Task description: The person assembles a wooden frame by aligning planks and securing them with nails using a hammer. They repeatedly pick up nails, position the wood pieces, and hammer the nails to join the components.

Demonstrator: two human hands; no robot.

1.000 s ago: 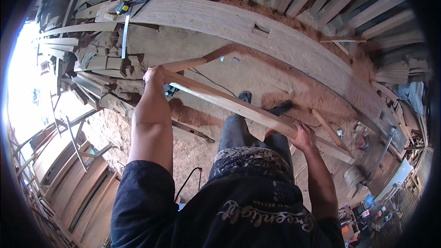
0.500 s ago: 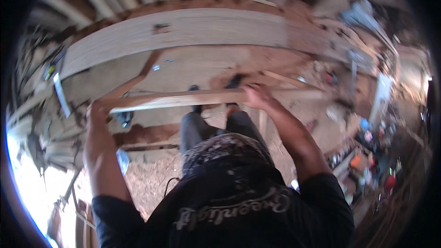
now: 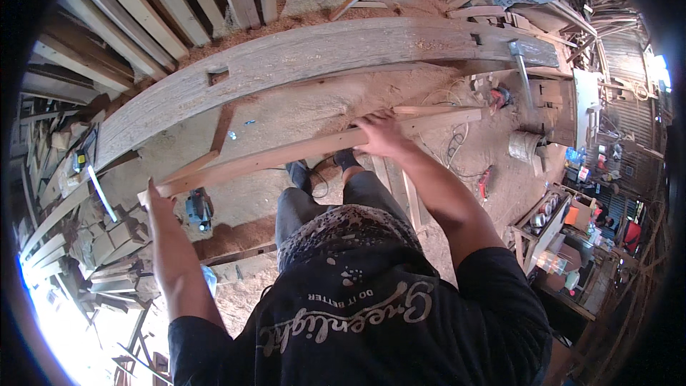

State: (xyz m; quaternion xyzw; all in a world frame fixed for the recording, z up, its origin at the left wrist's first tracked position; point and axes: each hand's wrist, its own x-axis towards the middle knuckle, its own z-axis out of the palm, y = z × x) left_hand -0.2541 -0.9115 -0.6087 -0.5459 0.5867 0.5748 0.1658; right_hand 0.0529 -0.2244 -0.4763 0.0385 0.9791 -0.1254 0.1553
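Note:
A long squared wooden beam (image 3: 279, 156) lies across in front of my legs, its right end farther off than its left. My left hand (image 3: 158, 204) is closed round the beam's left end, the thumb up along the near side. Right of the middle, my right hand (image 3: 384, 134) grips over the beam's top edge, fingers on the far side and partly hidden. Beyond the beam stretches a thick wide plank (image 3: 307, 57) with rectangular holes cut in it. A hammer (image 3: 522, 71) rests at that plank's right end.
On the floor below the beam's left part sits a blue power planer (image 3: 199, 209). A red and black power tool (image 3: 500, 98) and cables lie at the right. Timber lengths (image 3: 153, 11) stand in rows at the back. A cluttered bench (image 3: 543, 225) is at the right.
The beam has tilted: its left end has come lower and nearer, and its right end has risen away from me. Both hands keep their hold. The whole view has shifted.

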